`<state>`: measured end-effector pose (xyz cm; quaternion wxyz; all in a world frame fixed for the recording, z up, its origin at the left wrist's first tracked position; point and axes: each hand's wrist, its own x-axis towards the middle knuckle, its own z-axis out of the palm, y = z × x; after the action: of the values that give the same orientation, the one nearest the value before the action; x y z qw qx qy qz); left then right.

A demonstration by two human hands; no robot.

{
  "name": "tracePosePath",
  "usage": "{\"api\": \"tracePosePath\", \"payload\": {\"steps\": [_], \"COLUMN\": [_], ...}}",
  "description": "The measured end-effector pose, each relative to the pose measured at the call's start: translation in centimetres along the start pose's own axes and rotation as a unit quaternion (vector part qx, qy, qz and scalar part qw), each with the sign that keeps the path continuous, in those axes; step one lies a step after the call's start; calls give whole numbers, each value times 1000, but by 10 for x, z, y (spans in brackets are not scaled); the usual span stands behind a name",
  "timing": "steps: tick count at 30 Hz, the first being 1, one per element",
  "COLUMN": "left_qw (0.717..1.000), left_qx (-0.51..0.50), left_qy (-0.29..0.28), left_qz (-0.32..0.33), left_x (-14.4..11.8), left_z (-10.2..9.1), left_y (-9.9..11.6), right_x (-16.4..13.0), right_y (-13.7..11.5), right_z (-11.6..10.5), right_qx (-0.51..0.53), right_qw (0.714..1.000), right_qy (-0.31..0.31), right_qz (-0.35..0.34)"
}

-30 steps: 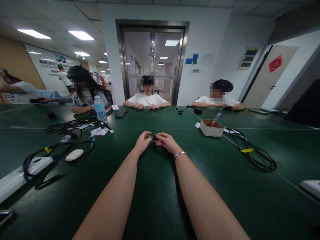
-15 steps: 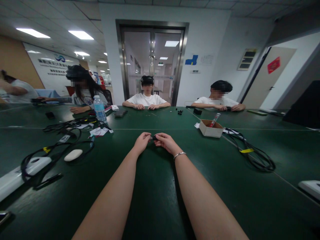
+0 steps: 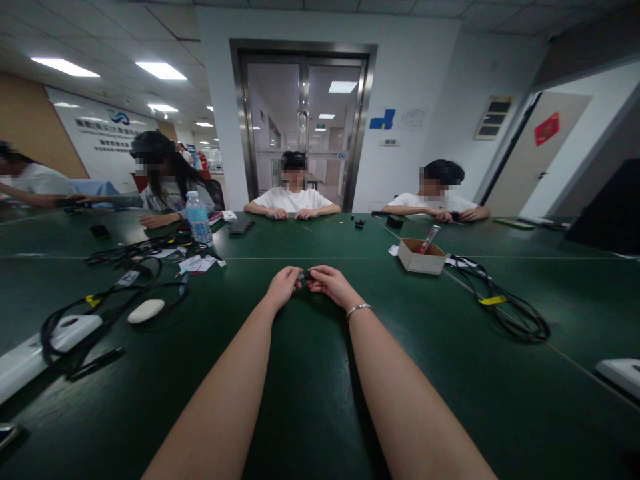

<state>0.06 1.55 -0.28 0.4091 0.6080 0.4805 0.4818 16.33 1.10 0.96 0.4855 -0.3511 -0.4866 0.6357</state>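
My left hand (image 3: 283, 285) and my right hand (image 3: 332, 285) meet over the middle of a dark green table (image 3: 310, 373). Between their fingertips they pinch a small black part (image 3: 306, 275), most of it hidden by my fingers. A thin silver bracelet (image 3: 359, 309) sits on my right wrist. Both forearms stretch forward from the near table edge.
An open cardboard box (image 3: 423, 256) with a red-tipped tube stands right of my hands, black cables (image 3: 505, 307) beyond it. On the left lie a water bottle (image 3: 199, 218), tangled cables (image 3: 125, 280), a white oval object (image 3: 145, 311) and a white power strip (image 3: 35, 353). Several people sit across.
My hands stay together on the small part, almost unmoved. The person at far left has shifted slightly.
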Motion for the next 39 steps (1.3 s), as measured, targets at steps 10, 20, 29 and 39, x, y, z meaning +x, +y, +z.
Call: {"api": "tracePosePath", "payload": {"steps": [10,20,29,39], "left_qw": [1000,1000,1000,998], "left_qx": [-9,-4,-3,19], "left_qy": [-9,10,-11,6], "left_qz": [28,3,19,54], "left_x": [-3,-2,-1,-2], "left_z": [1,1,1,-2], "left_y": [4,4,0,-1], "right_x": [0,0,0,-1], "right_y": [0,1,1,0], "right_z": [0,0,0,1], "right_qx": [3,0,2,7], "right_qw": [1000,1000,1000,1000], "right_qy": [-2,2,-1,5], "right_qz": [-5,0,-1,-3]}}
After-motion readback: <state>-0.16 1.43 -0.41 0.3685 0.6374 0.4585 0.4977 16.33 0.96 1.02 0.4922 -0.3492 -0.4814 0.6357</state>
